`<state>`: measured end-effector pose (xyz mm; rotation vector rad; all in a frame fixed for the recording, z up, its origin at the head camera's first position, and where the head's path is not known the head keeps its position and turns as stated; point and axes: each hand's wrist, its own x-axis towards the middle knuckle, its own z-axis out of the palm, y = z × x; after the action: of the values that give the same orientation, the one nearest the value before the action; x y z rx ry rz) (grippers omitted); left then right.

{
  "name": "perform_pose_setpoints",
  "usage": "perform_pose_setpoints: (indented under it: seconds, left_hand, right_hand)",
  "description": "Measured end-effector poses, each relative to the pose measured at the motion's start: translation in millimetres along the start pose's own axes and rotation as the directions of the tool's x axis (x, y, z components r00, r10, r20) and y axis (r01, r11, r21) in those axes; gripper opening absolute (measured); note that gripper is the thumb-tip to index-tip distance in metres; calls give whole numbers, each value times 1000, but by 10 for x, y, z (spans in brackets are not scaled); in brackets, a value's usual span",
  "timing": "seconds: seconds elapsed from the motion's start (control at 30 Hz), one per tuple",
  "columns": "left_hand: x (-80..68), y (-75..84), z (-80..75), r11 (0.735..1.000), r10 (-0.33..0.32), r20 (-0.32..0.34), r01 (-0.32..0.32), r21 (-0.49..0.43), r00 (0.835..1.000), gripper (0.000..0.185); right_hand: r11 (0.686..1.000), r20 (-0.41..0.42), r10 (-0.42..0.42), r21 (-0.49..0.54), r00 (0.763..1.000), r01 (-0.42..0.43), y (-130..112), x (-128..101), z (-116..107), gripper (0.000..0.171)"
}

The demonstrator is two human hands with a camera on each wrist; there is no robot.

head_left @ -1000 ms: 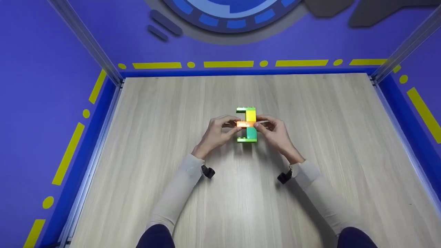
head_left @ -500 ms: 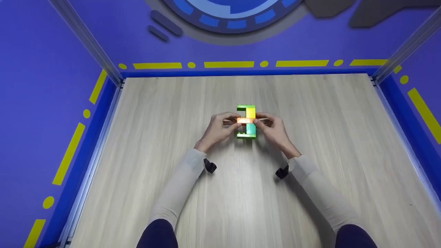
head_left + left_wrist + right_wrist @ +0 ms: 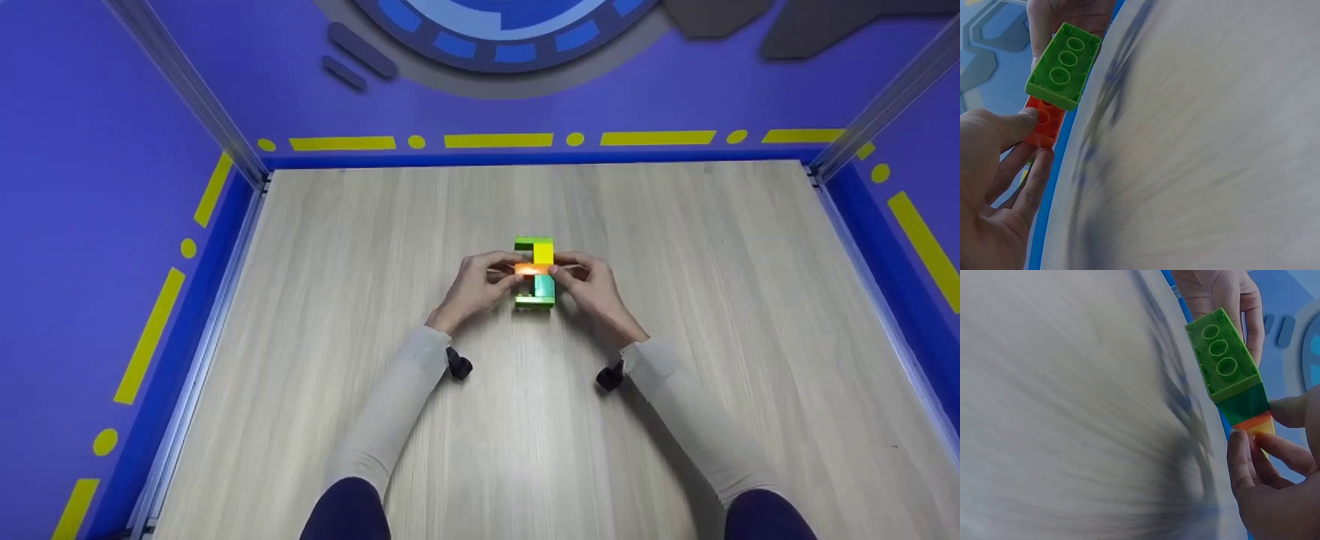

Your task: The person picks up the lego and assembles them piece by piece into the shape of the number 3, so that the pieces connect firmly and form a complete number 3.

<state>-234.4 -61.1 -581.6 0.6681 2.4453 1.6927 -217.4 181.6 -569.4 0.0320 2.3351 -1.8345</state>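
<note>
Both hands hold a stack of toy building bricks in the middle of the head view. Its central orange brick has a yellow brick on the far side and a teal brick on the near side. Light green bricks cap both ends; the near green brick shows its hollow underside in the left wrist view. My left hand pinches the orange brick's left end between thumb and fingers. At the stack's right side, my right hand grips around the orange brick, its fingertips hiding part of it.
A light wood-grain table lies beneath the hands. Blue panels with yellow markings rise at the back and both sides, joined by metal corner posts. Each wrist carries a small black camera.
The brick stack shifted slightly away from the body, then came back nearer, ending a touch further left. Both hands moved along with it and kept their grip.
</note>
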Motion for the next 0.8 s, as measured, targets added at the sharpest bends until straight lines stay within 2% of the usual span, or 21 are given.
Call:
perform_pose_setpoints:
  seconds: [0.2,0.6,0.8]
  left_hand:
    - [-24,-27,20,999,-40,11,39,21,999,33]
    - [-49,-65,38,997,-72,42,70,43,997,35]
    - [-46,-66,32,996,-78,43,75,49,996,35]
  right_hand:
    - [999,1,33,-22,999,-33,54,30,19,37]
    - [991,-13,-45,-126,999,43,147,45,32,34]
    - [987,-3,-44,-156,999,43,142,44,35,36]
